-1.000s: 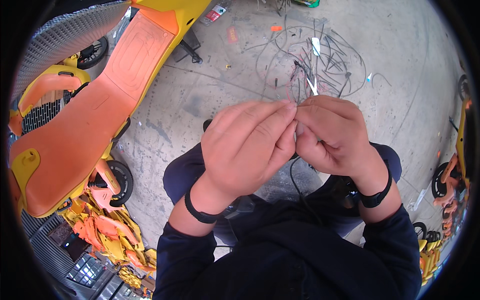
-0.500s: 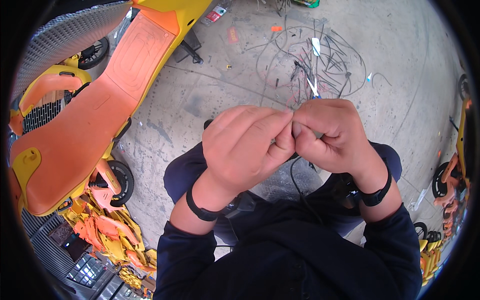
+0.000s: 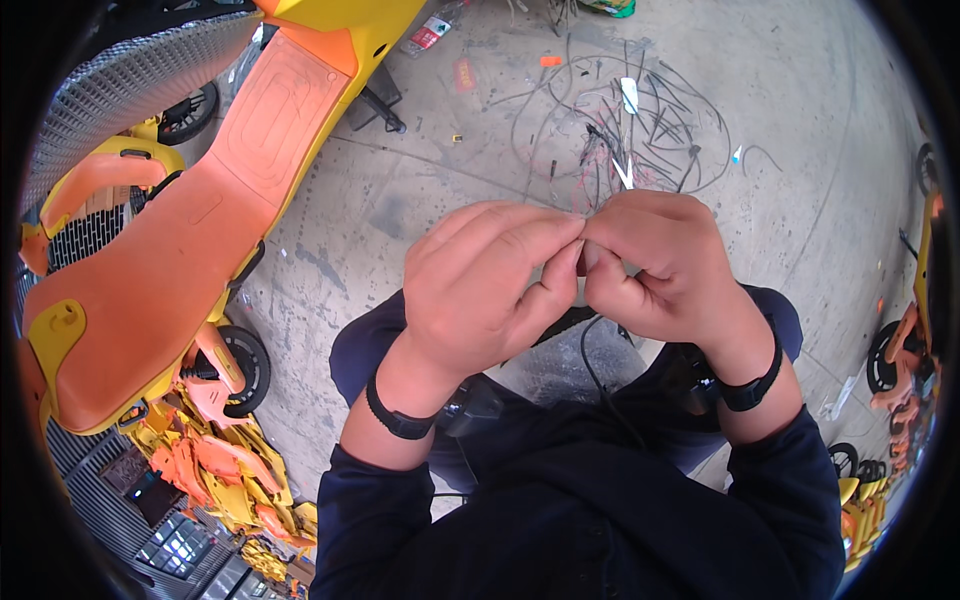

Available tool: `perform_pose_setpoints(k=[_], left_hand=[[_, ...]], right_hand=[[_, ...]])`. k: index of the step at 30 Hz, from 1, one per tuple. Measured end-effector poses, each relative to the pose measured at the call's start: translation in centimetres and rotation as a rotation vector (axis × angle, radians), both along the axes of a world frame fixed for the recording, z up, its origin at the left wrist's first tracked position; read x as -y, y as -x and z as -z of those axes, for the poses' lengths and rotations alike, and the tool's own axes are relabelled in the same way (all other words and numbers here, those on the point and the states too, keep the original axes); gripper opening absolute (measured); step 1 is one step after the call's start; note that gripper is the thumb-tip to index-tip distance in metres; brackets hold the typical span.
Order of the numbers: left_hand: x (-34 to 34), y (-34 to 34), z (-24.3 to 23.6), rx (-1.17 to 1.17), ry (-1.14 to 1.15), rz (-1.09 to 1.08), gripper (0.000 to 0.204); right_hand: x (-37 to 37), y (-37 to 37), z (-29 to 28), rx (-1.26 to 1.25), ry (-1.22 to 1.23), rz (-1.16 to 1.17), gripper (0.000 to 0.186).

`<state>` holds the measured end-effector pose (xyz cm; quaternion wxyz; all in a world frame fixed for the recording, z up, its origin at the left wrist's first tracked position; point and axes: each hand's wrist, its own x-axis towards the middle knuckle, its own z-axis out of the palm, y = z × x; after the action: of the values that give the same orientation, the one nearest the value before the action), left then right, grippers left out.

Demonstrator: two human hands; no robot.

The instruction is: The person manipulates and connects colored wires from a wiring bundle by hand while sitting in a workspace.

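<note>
My left hand (image 3: 485, 275) and my right hand (image 3: 665, 265) meet fingertip to fingertip in front of my knees. Both are pinched closed. Whatever lies between the fingertips is too small and too covered to make out. Just beyond my right hand, a pair of scissors (image 3: 624, 174) lies on the floor with its blades showing and the handles hidden. Past it spreads a loose tangle of cut dark cables (image 3: 655, 125) with thin reddish wires among them. A black cable (image 3: 590, 365) runs between my knees, over clear plastic wrapping (image 3: 550, 368).
An orange and yellow scooter body (image 3: 165, 285) stands close on my left, with a wheel (image 3: 245, 370) beneath it. Behind it lies a heap of yellow and orange panels (image 3: 215, 460). More scooters (image 3: 900, 350) line the far right. A plastic bottle (image 3: 428, 35) lies ahead on the concrete floor.
My left thumb and index finger have straightened a little, widening the gap inside the pinch. My right hand keeps its pinch with a slight shift, and the fingertips stay together.
</note>
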<state>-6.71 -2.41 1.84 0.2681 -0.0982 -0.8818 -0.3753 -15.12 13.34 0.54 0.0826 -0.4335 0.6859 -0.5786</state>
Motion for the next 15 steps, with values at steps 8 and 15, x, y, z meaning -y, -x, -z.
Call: perform_pose_setpoints(k=[8, 15], left_hand=[[-0.43, -0.26, 0.18, -0.056, 0.054, -0.101, 0.017], [-0.97, -0.45, 0.01, 0.034, -0.115, -0.163, 0.014]], right_hand=[[0.15, -0.14, -0.38, 0.005, -0.004, -0.030, 0.010], [0.25, -0.48, -0.64, 0.162, -0.001, -0.027, 0.010]])
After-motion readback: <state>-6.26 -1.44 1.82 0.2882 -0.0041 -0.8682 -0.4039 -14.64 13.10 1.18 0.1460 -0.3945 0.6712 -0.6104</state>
